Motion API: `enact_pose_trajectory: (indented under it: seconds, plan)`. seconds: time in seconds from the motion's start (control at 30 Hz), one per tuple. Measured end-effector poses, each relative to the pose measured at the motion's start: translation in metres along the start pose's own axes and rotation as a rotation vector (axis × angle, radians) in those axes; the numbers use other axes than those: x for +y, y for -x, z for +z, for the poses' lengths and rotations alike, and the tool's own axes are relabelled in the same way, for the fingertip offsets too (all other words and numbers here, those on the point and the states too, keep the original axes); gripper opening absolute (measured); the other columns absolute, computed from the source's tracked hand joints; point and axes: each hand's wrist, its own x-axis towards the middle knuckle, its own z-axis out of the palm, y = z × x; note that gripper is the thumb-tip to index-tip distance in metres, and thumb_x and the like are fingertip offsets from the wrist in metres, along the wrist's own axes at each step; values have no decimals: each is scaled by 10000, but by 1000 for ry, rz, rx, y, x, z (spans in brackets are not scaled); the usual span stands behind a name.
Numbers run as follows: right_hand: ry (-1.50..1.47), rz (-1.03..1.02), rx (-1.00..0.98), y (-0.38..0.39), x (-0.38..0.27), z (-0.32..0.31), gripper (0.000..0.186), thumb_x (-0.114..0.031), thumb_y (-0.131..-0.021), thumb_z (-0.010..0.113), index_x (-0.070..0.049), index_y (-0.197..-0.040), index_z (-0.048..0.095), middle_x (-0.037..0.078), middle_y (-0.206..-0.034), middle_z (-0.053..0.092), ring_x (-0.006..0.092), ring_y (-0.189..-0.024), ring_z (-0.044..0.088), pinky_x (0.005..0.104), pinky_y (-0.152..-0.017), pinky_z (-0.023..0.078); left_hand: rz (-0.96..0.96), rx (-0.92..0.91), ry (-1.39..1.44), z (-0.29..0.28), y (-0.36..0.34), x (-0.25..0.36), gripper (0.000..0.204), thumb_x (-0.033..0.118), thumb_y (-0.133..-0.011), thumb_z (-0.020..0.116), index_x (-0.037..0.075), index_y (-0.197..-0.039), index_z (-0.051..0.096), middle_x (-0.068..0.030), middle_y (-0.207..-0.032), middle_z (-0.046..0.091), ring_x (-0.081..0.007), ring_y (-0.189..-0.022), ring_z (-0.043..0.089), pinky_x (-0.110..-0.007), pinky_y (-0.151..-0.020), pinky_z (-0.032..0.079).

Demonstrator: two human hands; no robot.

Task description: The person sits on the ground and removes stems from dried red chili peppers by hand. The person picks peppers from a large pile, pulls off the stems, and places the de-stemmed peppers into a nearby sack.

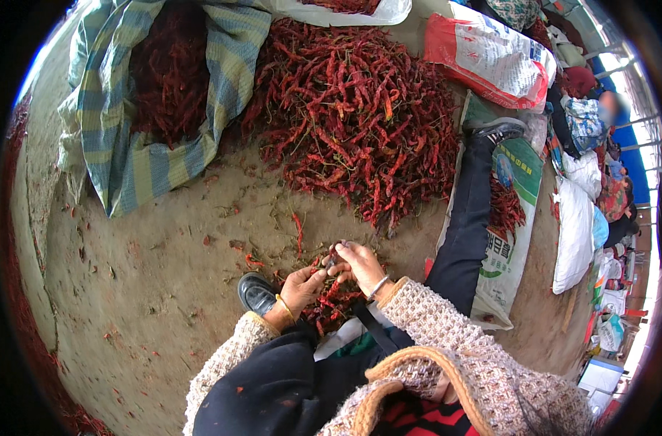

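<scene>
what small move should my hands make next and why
Perhaps pull the left hand and right hand gently apart: their fingertips are close together, seemingly on something dark, too small to identify, which a small tug might separate, with loose red chillies just below.

The left hand [299, 289] and right hand [358, 264] nearly meet, fingers [344, 251] curled, both forearms [422, 309] angled inward.

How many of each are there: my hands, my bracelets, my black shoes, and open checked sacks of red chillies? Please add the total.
Left hand, right hand: 2 hands
Yellow bracelet, silver bracelet: 2 bracelets
Left shoe, right shoe: 2 shoes
Checked sack: 1
Total: 7
</scene>
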Motion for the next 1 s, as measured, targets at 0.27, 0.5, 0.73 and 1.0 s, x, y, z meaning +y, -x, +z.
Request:
enact_pose_trajectory:
  seconds: [0.27, 0.5, 0.73, 1.0]
  plan:
    - [374, -176, -26, 4, 11, 9, 249, -288, -844, 674, -45, -813, 630, -22, -680, 584, 52, -569, 524, 206, -497, 426, 23, -36, -118, -10, 0, -6, 204, 245, -927, 571, 44, -963, 572, 48, -686, 487, -32, -544, 413, -188, -469, 312]
    - [-18, 170, 18, -15, 38, -16, 185, -224, -877, 629, -47, -822, 618, 9, -723, 615, 90, -600, 568, 223, -524, 469, 566, -553, -669, 30, 25, 45, 148, 145, -943, 527, 19, -998, 582, -18, -898, 605, -86, -830, 521, -249, -762, 440]
    - [802, -608, 74, -66, -166, 14, 222, -226, -881, 615, -47, -753, 587, 51, -621, 619, 135, -513, 599, 295, -454, 489, 203, -79, -256, -7, 17, 15, 334, 286, -995, 397, 0, -1108, 525, 48, -653, 405, -43, -516, 337, -191, -454, 293]
    - [481, 148, -140, -68, -165, -13, 464, -489, -921, 469, -111, -674, 576, -17, -556, 547, 74, -421, 495, 201, -355, 419, 160, -149, -233, 0, 15, 18, 299, 258, -980, 359, 32, -1024, 550, 28, -671, 420, -72, -563, 367, -222, -502, 326]
